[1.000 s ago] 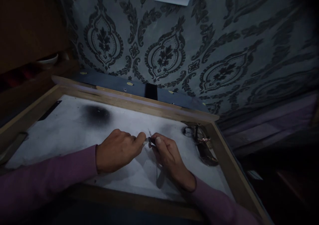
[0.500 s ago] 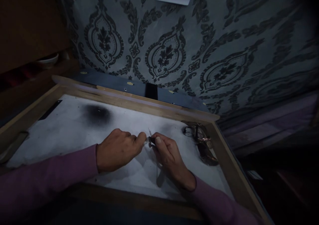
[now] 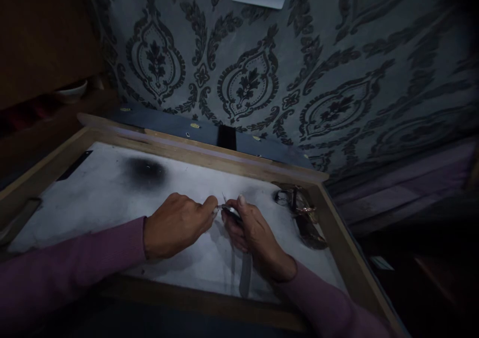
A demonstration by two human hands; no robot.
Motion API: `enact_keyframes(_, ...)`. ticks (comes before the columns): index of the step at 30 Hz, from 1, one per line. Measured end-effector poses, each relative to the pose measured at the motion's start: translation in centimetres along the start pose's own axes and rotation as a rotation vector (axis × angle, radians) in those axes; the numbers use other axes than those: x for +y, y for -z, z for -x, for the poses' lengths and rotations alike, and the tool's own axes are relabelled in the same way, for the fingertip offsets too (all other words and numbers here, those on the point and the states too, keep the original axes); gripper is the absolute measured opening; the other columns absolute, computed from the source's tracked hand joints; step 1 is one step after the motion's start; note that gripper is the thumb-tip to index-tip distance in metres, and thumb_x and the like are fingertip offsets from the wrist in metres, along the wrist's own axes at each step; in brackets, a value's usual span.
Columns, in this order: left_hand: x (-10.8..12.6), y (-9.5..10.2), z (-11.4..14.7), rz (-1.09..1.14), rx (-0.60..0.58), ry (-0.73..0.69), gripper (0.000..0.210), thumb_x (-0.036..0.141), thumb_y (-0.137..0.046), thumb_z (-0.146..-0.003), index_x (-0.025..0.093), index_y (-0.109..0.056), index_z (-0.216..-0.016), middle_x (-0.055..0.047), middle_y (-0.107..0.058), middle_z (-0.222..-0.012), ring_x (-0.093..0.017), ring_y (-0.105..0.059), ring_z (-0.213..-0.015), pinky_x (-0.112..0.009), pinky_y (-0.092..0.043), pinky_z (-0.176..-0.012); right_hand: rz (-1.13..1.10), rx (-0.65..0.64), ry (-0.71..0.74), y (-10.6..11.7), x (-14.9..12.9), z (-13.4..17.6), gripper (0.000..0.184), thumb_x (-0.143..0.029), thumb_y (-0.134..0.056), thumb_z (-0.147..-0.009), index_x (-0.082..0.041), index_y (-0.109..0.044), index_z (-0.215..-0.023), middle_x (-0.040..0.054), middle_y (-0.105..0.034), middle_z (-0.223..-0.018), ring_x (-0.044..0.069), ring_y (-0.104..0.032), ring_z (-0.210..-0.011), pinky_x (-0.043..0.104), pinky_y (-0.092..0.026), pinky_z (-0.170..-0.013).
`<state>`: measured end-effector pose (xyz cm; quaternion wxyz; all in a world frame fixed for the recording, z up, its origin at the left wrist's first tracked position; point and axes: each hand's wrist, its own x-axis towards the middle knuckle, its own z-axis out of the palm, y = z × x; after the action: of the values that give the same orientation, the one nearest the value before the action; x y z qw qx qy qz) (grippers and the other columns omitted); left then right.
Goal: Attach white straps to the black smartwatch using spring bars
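My left hand [image 3: 181, 226] is closed, thumb and forefinger pinching a thin, pale wire-like piece [image 3: 219, 207] whose exact kind I cannot make out. Close against its right side, my right hand [image 3: 250, 233] grips a dark metal hand tool [image 3: 232, 212] that looks like pliers. The tool's jaw end points left and meets the small piece. A fine wire end [image 3: 224, 196] sticks up just above the jaws. Below the right hand a long grey shape [image 3: 245, 277] hangs down, either a handle or its shadow.
Both hands are over a white board [image 3: 101, 198] inside a raised wooden frame [image 3: 202, 157]. A tangle of dark and copper-coloured wire [image 3: 305, 213] lies at right. A black strip [image 3: 75, 166] lies at the far left. Patterned wallpaper [image 3: 247, 79] rises behind.
My right hand has turned, its thumb lifting up and its fingers opening slightly around the tool, so more of the metal shows. The left hand has barely shifted.
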<state>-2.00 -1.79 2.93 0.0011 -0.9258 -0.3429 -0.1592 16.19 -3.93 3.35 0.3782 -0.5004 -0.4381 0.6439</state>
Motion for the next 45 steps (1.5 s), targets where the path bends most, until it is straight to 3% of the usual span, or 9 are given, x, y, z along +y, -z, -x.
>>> enact_keyframes(6,-0.04,0.02,-0.01,-0.004,0.029,-0.020,0.008,0.021,-0.038,-0.102,0.017,-0.044,-0.097,0.006,-0.058,-0.051,-0.013,-0.053,-0.039,-0.027,-0.020,-0.043,0.034,-0.025,0.044,0.36,0.38,-0.10,0.057,-0.073,-0.054,-0.084,-0.018,-0.053,-0.068,-0.0114,-0.026,-0.045,0.004,-0.019,-0.036,0.017,-0.018,-0.033)
enact_keyframes(29,0.28,0.49,-0.22,-0.082,-0.088,0.048,0.007,0.021,-0.042,-0.100,0.017,-0.046,-0.097,0.003,-0.062,-0.053,-0.017,-0.059,-0.044,-0.027,-0.022,-0.043,0.108,0.003,0.119,0.39,0.74,0.11,0.054,-0.071,-0.054,-0.086,-0.019,-0.054,-0.071,-0.0071,-0.031,-0.054,0.007,-0.023,-0.044,0.021,-0.016,-0.041)
enact_keyframes(38,0.17,0.23,-0.08,-0.055,-0.067,0.032,0.007,0.020,-0.041,-0.100,0.017,-0.045,-0.095,0.004,-0.059,-0.052,-0.014,-0.055,-0.042,-0.027,-0.022,-0.043,0.177,0.008,0.208,0.55,0.90,-0.04,0.058,-0.074,-0.047,-0.089,-0.020,-0.048,-0.068,-0.0056,-0.031,-0.060,0.009,-0.026,-0.051,0.023,-0.020,-0.045)
enact_keyframes(45,0.34,0.43,-0.09,-0.042,-0.045,0.023,0.007,0.018,-0.037,-0.100,0.018,-0.043,-0.097,0.005,-0.059,-0.052,-0.015,-0.055,-0.041,-0.028,-0.021,-0.042,0.247,0.008,0.192,0.61,0.74,0.09,0.057,-0.074,-0.045,-0.090,-0.022,-0.042,-0.068,-0.0060,-0.032,-0.058,0.009,-0.025,-0.049,0.024,-0.017,-0.042)
